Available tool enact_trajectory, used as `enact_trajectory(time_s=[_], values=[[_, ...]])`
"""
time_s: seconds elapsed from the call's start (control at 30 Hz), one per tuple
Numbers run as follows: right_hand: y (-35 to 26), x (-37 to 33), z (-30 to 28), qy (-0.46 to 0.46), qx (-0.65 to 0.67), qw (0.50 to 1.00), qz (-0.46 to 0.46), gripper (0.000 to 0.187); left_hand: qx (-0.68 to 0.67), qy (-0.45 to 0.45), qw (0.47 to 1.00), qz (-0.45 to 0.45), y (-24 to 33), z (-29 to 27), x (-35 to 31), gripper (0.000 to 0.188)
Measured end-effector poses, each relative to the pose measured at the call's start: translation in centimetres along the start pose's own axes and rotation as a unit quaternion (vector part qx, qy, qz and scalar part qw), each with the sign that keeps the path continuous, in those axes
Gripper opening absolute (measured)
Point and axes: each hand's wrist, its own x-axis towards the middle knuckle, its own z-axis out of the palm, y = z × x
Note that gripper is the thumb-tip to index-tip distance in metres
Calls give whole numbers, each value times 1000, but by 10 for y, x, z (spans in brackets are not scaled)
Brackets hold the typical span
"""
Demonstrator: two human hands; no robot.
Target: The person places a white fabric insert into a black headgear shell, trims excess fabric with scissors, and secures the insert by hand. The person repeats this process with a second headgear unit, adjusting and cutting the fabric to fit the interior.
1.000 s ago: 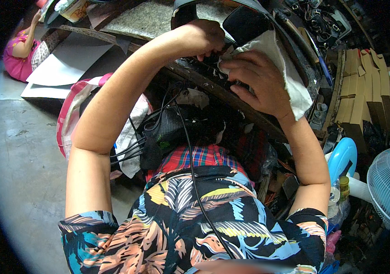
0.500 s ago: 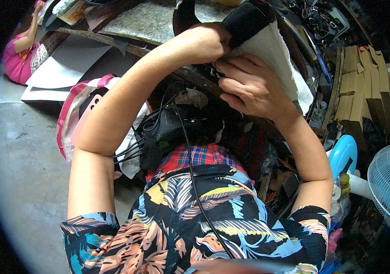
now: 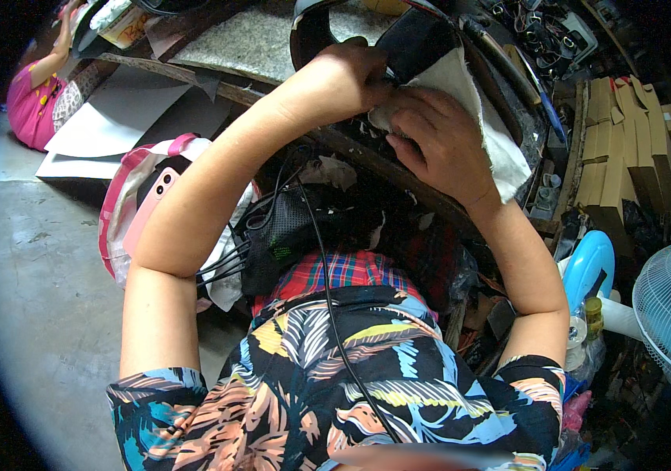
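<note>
Both my hands meet at the bench's front edge, over a black piece with a smooth, leather-like face and a white cloth. My left hand is closed at the near edge of the black piece; its fingertips are mostly hidden. Close beside it, my right hand has its fingers curled over the cloth's near end, where a pale corner shows under them. The cloth spreads to the right beneath the right wrist. A dark curved band stands up just beyond my left hand; I cannot tell whether it joins the black piece.
A stone slab lies on the bench. Long-handled tools and brown cardboard pieces are at the right, above a fan. A pink phone rests in a bag by my left elbow. Another person sits far left.
My left hand has shifted slightly left and down. My right hand has turned and moved a little right and down, its fingers more curled. The black piece and cloth have shifted slightly.
</note>
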Motion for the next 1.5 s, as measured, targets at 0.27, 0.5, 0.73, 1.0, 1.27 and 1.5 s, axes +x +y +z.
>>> enact_trajectory(time_s=[0.27, 0.5, 0.73, 1.0, 1.27, 1.5], values=[[1, 2, 2, -26, -1, 1000, 0, 31, -113, -85, 965, -219, -2, 4, 12, 25], [-4, 9, -2, -63, -28, 997, 28, 36, -131, -36, 965, -225, 12, -6, 15, 24], [0, -1, -2, -44, 15, 999, 24, 33, 70, -65, 978, -186, 33, -36, -10, 24], [1, -4, 2, -15, 22, 999, 32, 31, 79, -17, 996, -37, 44, -22, -28, 41], [8, -1, -3, 62, 294, 933, 197, 32, 134, -65, 989, 23, 41, -27, -23, 36], [14, 17, -15, 20, 89, 983, 162, 35, 89, -98, 989, 66, 42, -30, -5, 24]])
